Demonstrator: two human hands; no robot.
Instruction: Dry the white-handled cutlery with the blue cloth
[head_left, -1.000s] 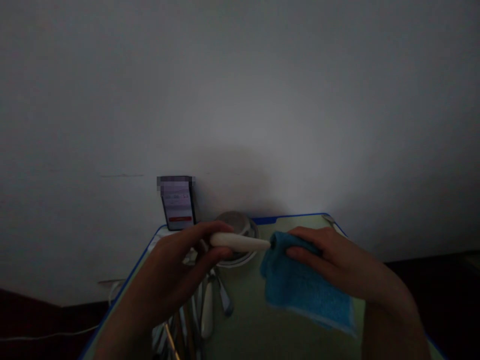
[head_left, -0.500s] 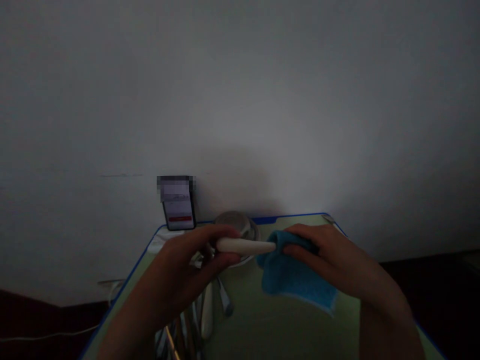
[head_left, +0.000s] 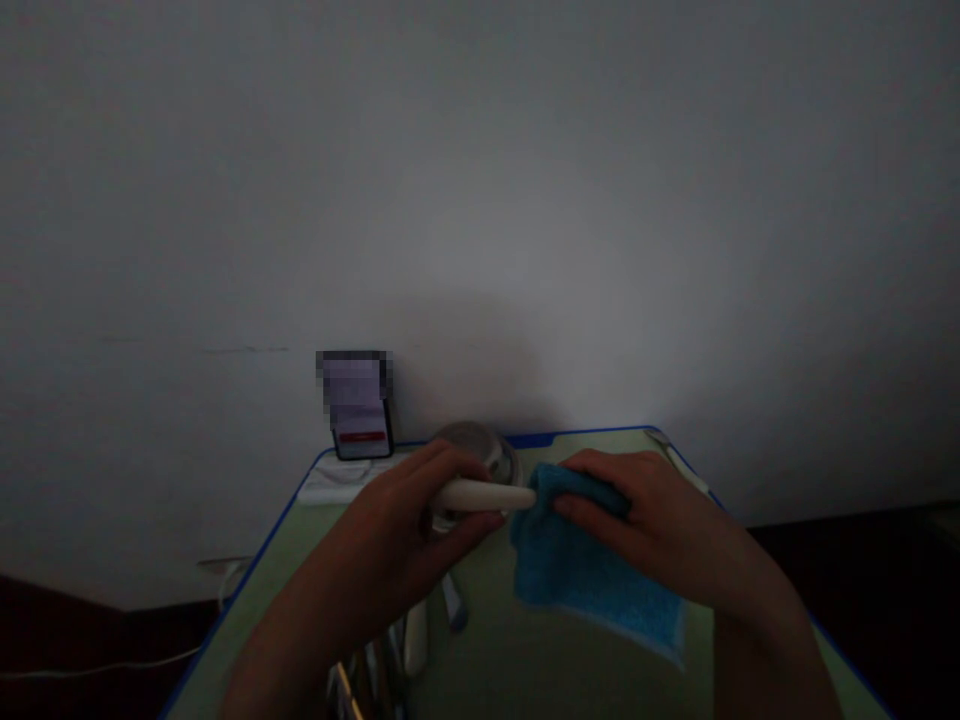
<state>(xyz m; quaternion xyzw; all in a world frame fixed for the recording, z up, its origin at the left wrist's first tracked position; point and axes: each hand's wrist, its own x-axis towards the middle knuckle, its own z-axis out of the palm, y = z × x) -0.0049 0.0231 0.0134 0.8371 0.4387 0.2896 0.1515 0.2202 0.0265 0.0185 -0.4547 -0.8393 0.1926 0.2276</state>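
My left hand (head_left: 405,530) is closed around the pale cream handle of a utensil (head_left: 480,494), held level above the table. My right hand (head_left: 637,515) grips a blue cloth (head_left: 577,570), and the cloth is wrapped round the utensil's far end, which is hidden inside it. The loose part of the cloth hangs down toward the pale green tabletop (head_left: 525,650).
A metal bowl (head_left: 480,450) stands behind my hands near the table's back edge. A phone (head_left: 360,405) with a lit screen leans on the wall at the back left. Several pieces of cutlery (head_left: 405,650) lie under my left forearm. The table has a blue rim.
The cloth has slid left along the handle, covering more of it. My left hand has shifted slightly right, and the hanging part of the cloth has swung.
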